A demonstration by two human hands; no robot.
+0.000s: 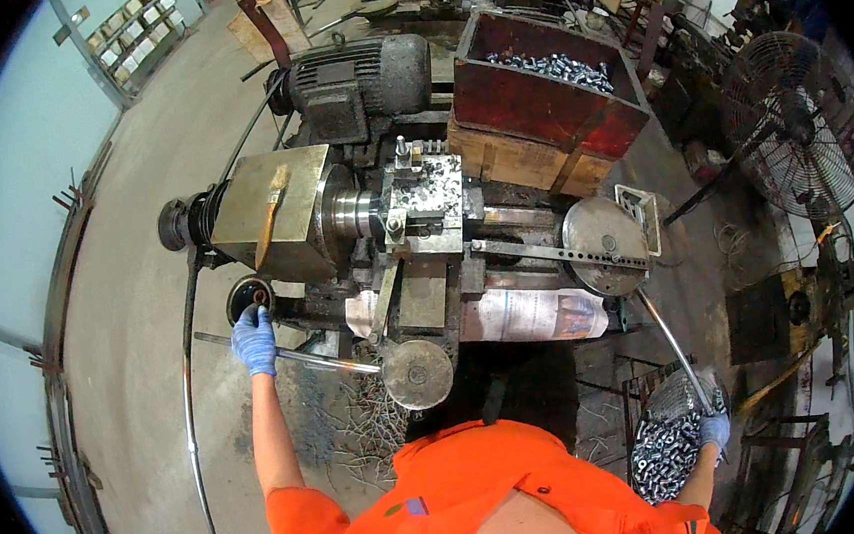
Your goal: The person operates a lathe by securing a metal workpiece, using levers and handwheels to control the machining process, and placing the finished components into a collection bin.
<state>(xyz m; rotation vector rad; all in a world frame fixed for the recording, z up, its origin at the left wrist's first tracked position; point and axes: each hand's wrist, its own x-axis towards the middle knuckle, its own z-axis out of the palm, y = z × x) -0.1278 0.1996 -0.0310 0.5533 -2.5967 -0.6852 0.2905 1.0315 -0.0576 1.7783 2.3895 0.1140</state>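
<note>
My left hand (254, 343), in a blue glove, is closed at the near rim of a small round black pot (241, 295). What its fingers pinch is hidden. A steel lever rod (339, 361) passes at this hand and joins a round metal disc (417, 374). On the far right my right hand (716, 429), also gloved in blue, is closed around the lower end of a second lever rod (669, 336). That rod slopes down from a larger disc (606, 245). Under this hand stands a basket (680, 397) heaped with small shiny metal parts (664, 454).
The lathe-like machine has a headstock (287, 203) with a brush (268, 224) on top, a chuck (351, 214), a tool slide (429, 191) and a motor (362, 81). A red bin (534, 93) of metal parts stands behind. A fan (787, 123) stands right; metal shavings (374, 422) litter the floor.
</note>
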